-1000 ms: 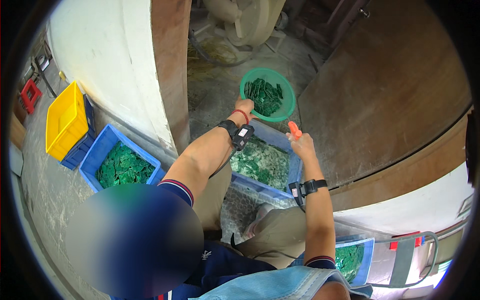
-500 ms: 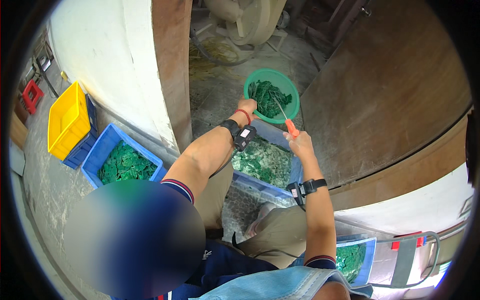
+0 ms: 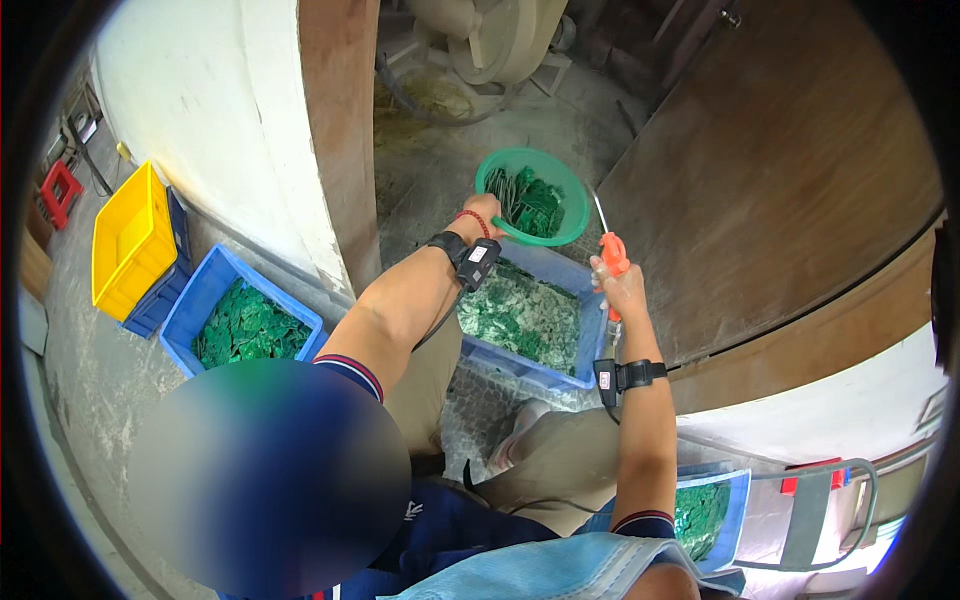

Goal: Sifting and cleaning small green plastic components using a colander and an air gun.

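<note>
My left hand (image 3: 482, 212) is closed on the near-left rim of a round green plastic basin (image 3: 572, 228), which is tilted. Inside it lie dark green flat pieces (image 3: 540, 207) and thin green strips. My right hand (image 3: 622, 290) is wrapped round an orange air blow gun (image 3: 614, 252), its long thin metal nozzle pointing up beside the basin's right edge. Under the basin stands a blue crate (image 3: 570, 378), holding small green pieces among pale, whitish material.
At left are a blue crate (image 3: 180, 330) of green pieces and a yellow crate (image 3: 120, 240) stacked on a blue one. A wooden door (image 3: 770, 180) curves along the right. A pale machine (image 3: 495, 45) stands beyond the doorway. Another blue crate (image 3: 740, 500) sits lower right.
The blow gun's nozzle has swung out from over the basin to its right side, with my right hand moving right. The basin has shifted slightly left and nearer, together with my left hand.
</note>
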A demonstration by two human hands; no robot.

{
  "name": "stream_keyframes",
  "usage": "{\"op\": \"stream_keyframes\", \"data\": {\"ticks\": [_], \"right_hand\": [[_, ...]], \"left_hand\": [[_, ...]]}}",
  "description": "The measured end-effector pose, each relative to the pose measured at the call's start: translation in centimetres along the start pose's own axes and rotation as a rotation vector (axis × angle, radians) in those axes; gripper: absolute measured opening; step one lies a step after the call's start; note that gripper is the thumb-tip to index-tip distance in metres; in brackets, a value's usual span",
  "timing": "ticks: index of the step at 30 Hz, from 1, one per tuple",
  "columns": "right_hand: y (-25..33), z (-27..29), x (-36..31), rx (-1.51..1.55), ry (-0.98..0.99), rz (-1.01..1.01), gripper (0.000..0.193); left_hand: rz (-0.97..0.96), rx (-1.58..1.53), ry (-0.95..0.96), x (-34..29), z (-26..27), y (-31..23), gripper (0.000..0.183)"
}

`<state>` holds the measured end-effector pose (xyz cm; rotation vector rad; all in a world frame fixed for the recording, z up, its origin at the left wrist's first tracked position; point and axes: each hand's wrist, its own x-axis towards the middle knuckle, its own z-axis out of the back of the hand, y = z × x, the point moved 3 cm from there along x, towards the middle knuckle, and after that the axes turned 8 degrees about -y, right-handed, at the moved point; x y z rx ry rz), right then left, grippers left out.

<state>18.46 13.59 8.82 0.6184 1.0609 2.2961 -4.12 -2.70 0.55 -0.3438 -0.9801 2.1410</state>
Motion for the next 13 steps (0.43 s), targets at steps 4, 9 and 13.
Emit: {"op": "stream_keyframes", "data": {"ticks": [4, 9, 13], "right_hand": [[-1.2, 2.7, -0.1, 0.015, -0.067, -0.035, 0.031], [1.7, -0.8, 0.2, 0.053, 0.048, 0.044, 0.033], [-1.6, 0.3, -0.2, -0.221, 0.101, -0.019, 0.033]], "left_hand": [[0.479, -1.450, -0.465, -0.4, -0.5, -5.8, 0.020], [0.005, -0.270, -0.203, 4.9, -1.7, 9.4, 0.014], [0.024, -0.225, -0.009, 6.1, -5.2, 6.7, 0.011]]}}
